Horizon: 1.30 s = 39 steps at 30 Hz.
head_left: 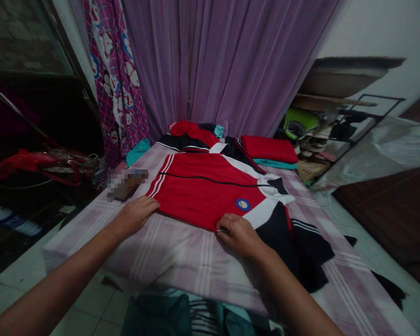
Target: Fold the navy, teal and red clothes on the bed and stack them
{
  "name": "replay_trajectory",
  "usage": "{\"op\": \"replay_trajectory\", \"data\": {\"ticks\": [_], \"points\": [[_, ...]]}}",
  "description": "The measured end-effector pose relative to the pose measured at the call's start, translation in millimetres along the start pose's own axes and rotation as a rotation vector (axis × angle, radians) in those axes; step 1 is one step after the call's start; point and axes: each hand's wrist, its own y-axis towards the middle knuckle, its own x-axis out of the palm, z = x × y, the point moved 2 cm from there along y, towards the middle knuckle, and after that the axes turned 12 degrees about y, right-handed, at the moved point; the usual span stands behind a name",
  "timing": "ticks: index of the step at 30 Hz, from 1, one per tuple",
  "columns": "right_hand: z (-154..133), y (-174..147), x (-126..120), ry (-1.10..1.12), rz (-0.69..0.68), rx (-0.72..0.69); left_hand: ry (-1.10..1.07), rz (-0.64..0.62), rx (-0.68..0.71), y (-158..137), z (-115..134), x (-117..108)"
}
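A red zip-up track jacket (pixel 196 196) with white and dark panels lies spread flat on a checked cloth, its collar toward the right. Its near edge is gripped at the hem corner by my left hand (pixel 138 212), fingers closed on the fabric. Further right along that same edge, below the round blue badge (pixel 243 204), my right hand (pixel 238 233) pinches the side. Dark sleeves with white stripes (pixel 306 227) lie bent at the right. The fingertips of both hands are partly hidden by the fabric.
The checked tablecloth (pixel 189 261) covers the table. Behind the jacket lie another red and dark garment (pixel 192 135) and a folded red stack (pixel 269 148). A pixelated item (pixel 128 184) sits at left. Purple curtains (pixel 224 60) hang behind; a cluttered rack (pixel 322 126) stands right.
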Motion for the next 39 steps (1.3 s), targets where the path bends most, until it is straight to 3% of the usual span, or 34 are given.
{"op": "replay_trajectory", "data": {"ticks": [6,13,16,19,22,26,30,32,35,37,39], "points": [[1.2,-3.5,6.3,0.062,-0.066,-0.034,-0.047,-0.065,-0.023,-22.5,2.8,4.8],[0.4,-0.4,-0.7,0.135,-0.091,-0.033,-0.106,-0.236,-0.09,-4.1,3.0,-11.4],[1.3,17.5,-4.4,0.107,0.033,0.019,-0.138,-0.241,-0.186,22.2,1.9,-19.3],[6.6,41.4,-2.6,0.024,0.22,0.079,-0.169,-0.184,-0.292,58.1,6.6,-10.8],[25.2,53.8,5.8,-0.113,0.22,0.199,-0.121,-0.258,-0.384,83.6,15.3,18.0],[70.9,36.6,2.6,-0.215,0.148,0.437,0.013,-0.358,-0.475,84.6,19.0,54.9],[113.8,6.0,-21.5,-0.234,0.22,0.784,0.023,-0.369,-0.465,77.1,15.3,61.9],[120.5,0.7,-29.0,-0.223,0.237,0.872,0.01,-0.385,-0.466,77.2,14.6,58.9],[109.3,11.6,-30.1,-0.259,0.325,0.806,0.002,-0.389,-0.465,79.5,16.2,54.8],[96.7,26.2,-26.8,-0.299,0.378,0.63,0.004,-0.375,-0.464,80.3,18.1,53.8],[91.4,39.0,-23.1,-0.299,0.312,0.425,-0.001,-0.375,-0.472,79.6,19.1,54.6]]}}
